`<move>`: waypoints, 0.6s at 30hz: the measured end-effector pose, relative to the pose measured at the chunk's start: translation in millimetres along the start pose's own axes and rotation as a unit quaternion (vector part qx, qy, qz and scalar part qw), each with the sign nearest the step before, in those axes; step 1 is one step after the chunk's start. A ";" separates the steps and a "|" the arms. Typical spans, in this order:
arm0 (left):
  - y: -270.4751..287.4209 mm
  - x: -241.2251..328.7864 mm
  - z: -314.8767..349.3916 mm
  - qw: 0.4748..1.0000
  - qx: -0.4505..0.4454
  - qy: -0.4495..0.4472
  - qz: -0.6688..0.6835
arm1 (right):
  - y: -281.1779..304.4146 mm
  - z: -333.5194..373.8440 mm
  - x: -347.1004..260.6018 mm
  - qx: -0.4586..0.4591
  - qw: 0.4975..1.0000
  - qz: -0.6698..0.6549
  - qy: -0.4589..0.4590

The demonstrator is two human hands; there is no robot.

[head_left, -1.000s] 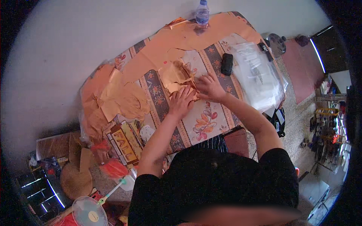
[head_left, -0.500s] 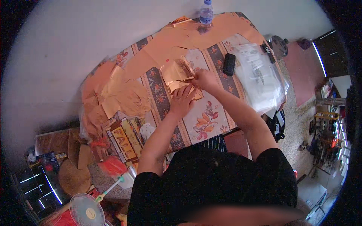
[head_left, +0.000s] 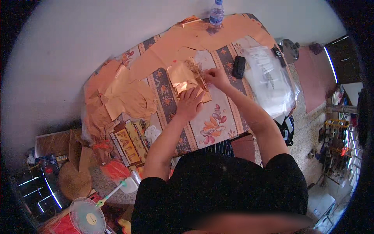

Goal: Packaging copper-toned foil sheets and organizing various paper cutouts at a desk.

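A shiny copper-gold foil sheet (head_left: 180, 77), partly folded and creased, lies on the flowered tablecloth (head_left: 230, 113) in front of me. My left hand (head_left: 190, 104) rests flat on its near end, fingers stretched out and pressing down. At the sheet's right edge is my right hand (head_left: 218, 79), its fingers curled together in a pinch. Whether a bit of the foil's edge is between those fingertips is too small to make out. Crinkled brownish foil shows along the sheet's upper right side.
Large copper-coloured sheets (head_left: 163, 48) cover the table's far side, with more crumpled sheets (head_left: 130, 93) at left. A water bottle (head_left: 216, 15) stands at the back. To the right lie a black case (head_left: 239, 67) and clear plastic packets (head_left: 269, 85). A fan (head_left: 89, 216) stands lower left.
My right hand has drawn a little to the right and up, off the foil's middle to its edge. The foil under my left hand lies flatter; that hand stays nearly in place.
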State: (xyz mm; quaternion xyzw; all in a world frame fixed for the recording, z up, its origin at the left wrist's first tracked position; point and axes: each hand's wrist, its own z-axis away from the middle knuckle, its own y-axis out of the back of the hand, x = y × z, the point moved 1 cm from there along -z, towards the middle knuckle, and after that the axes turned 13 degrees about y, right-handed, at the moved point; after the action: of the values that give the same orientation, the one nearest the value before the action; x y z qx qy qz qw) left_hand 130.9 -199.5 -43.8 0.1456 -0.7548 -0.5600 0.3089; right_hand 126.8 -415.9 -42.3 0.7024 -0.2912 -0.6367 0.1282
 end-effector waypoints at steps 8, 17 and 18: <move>7.0 4.1 -2.8 0.995 -0.084 0.042 0.015 | 8.5 48.5 -37.7 0.025 0.934 0.215 0.285; 7.3 -13.5 2.1 0.988 0.043 0.019 0.144 | -4.1 31.9 -47.7 -0.136 0.971 0.199 -0.007; 7.5 -18.4 6.4 0.989 0.045 0.018 0.142 | -6.1 30.7 -44.9 -0.128 0.976 0.173 -0.022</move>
State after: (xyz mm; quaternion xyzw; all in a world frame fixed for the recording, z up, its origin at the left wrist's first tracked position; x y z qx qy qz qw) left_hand 141.9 -181.8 -43.5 0.0604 -0.7868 -0.4729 0.3921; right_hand 97.7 -379.5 -13.7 0.6048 -0.3270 -0.6522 0.3191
